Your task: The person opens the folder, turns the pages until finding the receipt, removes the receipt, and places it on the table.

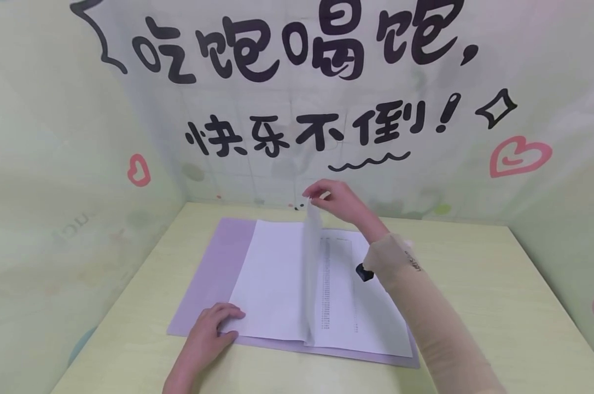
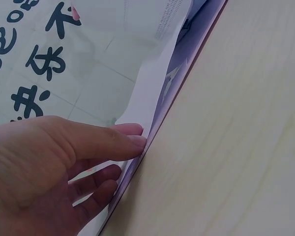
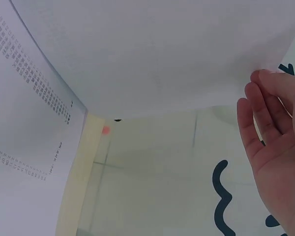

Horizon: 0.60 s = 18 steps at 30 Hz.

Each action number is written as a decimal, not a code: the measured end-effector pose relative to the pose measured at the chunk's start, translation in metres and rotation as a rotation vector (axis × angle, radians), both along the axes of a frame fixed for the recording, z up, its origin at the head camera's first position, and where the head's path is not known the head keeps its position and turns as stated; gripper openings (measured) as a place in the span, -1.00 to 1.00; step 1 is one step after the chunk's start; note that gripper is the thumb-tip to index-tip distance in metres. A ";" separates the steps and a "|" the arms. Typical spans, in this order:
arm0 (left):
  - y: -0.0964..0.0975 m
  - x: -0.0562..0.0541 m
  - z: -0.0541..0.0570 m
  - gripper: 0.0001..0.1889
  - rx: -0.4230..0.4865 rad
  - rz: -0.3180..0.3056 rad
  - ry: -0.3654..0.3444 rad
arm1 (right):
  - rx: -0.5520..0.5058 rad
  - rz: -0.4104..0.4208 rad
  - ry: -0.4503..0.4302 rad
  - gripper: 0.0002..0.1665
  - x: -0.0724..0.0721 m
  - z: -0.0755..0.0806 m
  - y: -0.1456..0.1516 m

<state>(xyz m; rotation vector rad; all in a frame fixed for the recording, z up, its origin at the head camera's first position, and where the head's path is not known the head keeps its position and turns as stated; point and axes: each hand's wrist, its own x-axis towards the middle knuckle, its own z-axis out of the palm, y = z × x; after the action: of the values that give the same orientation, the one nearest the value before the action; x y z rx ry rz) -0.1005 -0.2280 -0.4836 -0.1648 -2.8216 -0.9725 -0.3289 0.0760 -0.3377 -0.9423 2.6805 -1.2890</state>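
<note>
A purple folder (image 1: 228, 257) lies spread on the table, with white sheets inside it. Its left sheet (image 1: 272, 279) is blank, while the right-hand printed page (image 1: 380, 312) carries columns of small text. Between them a page (image 1: 310, 273) stands almost upright. My right hand (image 1: 337, 200) pinches this raised page at its far top corner between thumb and fingers; the right wrist view shows the page (image 3: 162, 59) hanging from the fingertips. At the lower left, my left hand (image 1: 210, 331) rests on the blank sheet, its thumb along the near edge (image 2: 146, 132).
The pale wooden table (image 1: 474, 284) extends around the folder. A white back wall (image 1: 287, 180) with large black characters stands behind it, and pale side walls rise left and right. A small black object (image 1: 364, 272) shows beside my right sleeve.
</note>
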 end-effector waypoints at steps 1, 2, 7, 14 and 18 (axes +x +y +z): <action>0.000 0.000 0.000 -0.64 -0.001 0.001 -0.004 | -0.003 0.009 -0.014 -0.70 0.000 0.000 -0.002; 0.000 0.000 0.000 -0.64 -0.002 0.002 -0.007 | -0.008 0.018 -0.027 -0.68 0.001 0.000 -0.004; -0.001 0.000 0.001 -0.64 -0.007 0.001 0.001 | -0.030 0.044 -0.044 -0.62 -0.001 -0.008 -0.015; -0.002 0.001 -0.002 -0.63 -0.028 -0.003 0.070 | -0.062 0.106 -0.063 -0.48 -0.001 -0.028 -0.036; -0.002 0.000 -0.001 -0.65 -0.014 0.003 0.044 | -0.060 0.118 -0.057 -0.40 0.001 -0.043 -0.050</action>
<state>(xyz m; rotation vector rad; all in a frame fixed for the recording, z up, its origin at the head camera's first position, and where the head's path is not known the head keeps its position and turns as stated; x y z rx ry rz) -0.1010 -0.2303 -0.4848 -0.1821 -2.7885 -0.9365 -0.3283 0.0260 -0.3803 -1.0359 2.5155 -1.3576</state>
